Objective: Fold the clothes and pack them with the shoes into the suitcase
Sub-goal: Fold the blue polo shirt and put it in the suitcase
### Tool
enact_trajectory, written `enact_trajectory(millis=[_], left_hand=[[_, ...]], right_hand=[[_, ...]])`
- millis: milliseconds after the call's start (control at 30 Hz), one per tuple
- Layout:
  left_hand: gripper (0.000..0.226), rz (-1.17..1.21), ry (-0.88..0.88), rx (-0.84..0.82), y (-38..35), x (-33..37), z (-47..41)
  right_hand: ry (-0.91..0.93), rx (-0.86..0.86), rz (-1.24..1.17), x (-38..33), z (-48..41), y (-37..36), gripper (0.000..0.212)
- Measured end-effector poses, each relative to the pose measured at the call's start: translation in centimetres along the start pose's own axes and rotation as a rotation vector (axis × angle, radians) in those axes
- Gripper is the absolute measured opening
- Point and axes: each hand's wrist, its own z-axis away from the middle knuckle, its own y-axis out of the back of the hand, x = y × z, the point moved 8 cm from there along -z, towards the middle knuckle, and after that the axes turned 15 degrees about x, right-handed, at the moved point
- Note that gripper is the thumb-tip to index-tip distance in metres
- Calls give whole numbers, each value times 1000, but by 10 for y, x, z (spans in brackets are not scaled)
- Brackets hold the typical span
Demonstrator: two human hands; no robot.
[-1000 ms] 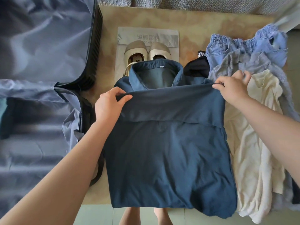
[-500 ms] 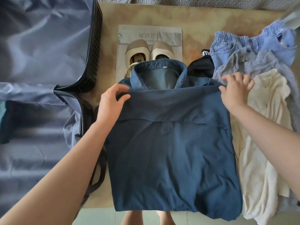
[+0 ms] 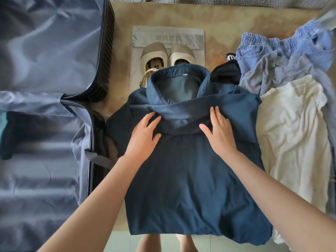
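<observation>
Your dark navy collared cotton shirt (image 3: pixel 190 188) lies folded on the tan mottled worktop (image 3: pixel 218 20), its lower edge nearest you. Your left hand (image 3: pixel 145 132) and right hand (image 3: pixel 219 132) both press flat on its doubled-over band, fingers (image 3: pixel 153 119) straight and slightly apart (gripping nothing). Left of the shirt gapes the open black suitcase with blue-grey lining (image 3: pixel 107 51); right of it sprawls a cream garment (image 3: pixel 294 133). Beyond the shirt's collar sit beige slip-on shoes (image 3: pixel 167 53) on a grey paper bag (image 3: pixel 169 35), a black garment (image 3: pixel 227 71) and pale blue denim (image 3: pixel 283 44).
</observation>
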Motion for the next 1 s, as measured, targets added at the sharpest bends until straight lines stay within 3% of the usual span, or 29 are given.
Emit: enact_trajectory(millis=[133,233,333,400,500,600,800,1000], left_hand=[[42,99,203,173,22,-5,24],[41,129,302,211,23,-3,69],[52,105,487,235,17,-11,128],[63,69,627,164,3,-20,166],[72,137,784,104,-11,-27,197],[69,246,939,167,-9,-31,202],[65,147,853,194,-10,-32,198],[43,140,814,273,-3,-43,189]], right_hand=[[-64,120,-125,-9,12,17,62],[-64,204,-218,-29,50,28,52],[81,126,-234,-63,106,14,48],[149,43,-249,-80,138,-2,47],[128,-47,-290,-88,168,-21,46],[106,-61,-299,-89,175,-25,46],[105,-91,-331,-96,175,-16,43],[45,-165,-313,-93,173,-16,43]])
